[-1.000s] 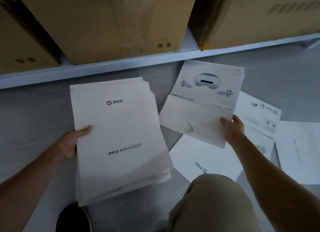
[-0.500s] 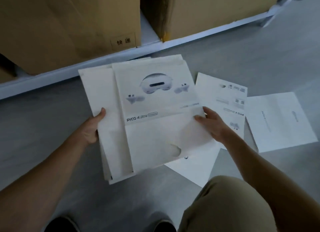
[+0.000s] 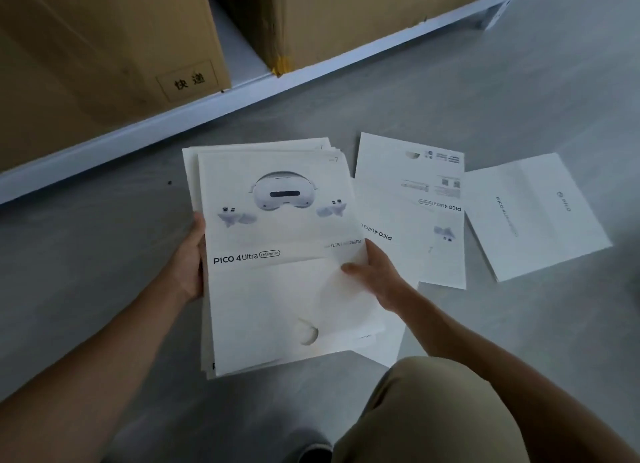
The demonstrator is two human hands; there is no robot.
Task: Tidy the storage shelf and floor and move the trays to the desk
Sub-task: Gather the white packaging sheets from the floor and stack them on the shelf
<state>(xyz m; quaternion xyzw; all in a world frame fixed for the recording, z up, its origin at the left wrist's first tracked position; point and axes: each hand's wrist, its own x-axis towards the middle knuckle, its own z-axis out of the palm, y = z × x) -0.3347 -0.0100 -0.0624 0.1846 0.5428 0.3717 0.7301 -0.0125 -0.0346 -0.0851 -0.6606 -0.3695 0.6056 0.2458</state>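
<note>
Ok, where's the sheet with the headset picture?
The headset sheet tops the stack between left hand and right hand, centre of the head view, left of the loose sheets.

White PICO sleeve stack (image 3: pixel 277 306), headset print uppermost; loose sleeves (image 3: pixel 533 216) lie flat beside it.

Bare floor (image 3: pixel 485 95) lies open toward the right, past loose sheets (image 3: pixel 412 199); boxes (image 3: pixel 104 47) fill the shelf (image 3: pixel 311 68) ahead.
</note>
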